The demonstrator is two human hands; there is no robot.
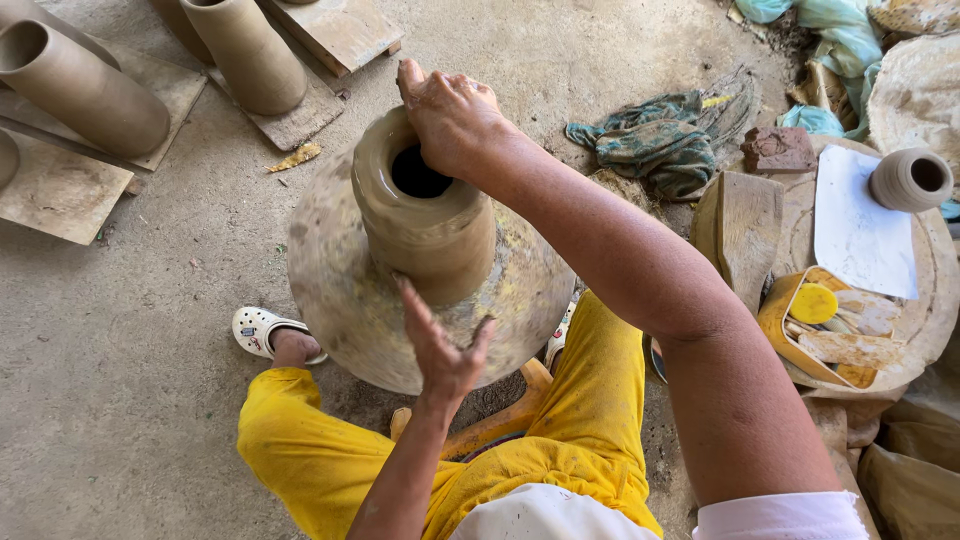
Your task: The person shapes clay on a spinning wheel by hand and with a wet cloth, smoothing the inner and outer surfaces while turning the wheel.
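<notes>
Down on the concrete floor (120,400), one round potter's wheel (330,300) fills the middle of the scene, its disc mottled with dried slip. On it stands one wet clay pot (425,235), upright at the centre, a squat cylinder with a dark open mouth.

Far left, three finished clay cylinders (85,90) lean on wooden boards (60,195), tilted, near each other; there are about five boards, though some are cut by the frame. On the right, one round wooden tray (925,310) carries a white sheet (860,235), one small clay cup (912,180) lying on its side, and one yellow box of tools (830,325). One wooden paddle (745,225) stands just left of the tray, one reddish brick (778,150) beyond it, and one green rag (650,145) lies crumpled between the brick and the wheel.

The person sits in yellow trousers (300,450), one white clog (262,328) at near left beside the wheel.

Two hands at work. The right hand (450,115) is bent over the far rim of the pot, fingers curled down into the mouth, thumb outside. The left hand (440,345) is at the near wall, fingers spread wide and holding nothing, the fingertips at the clay surface; whether they press it I cannot tell.
</notes>
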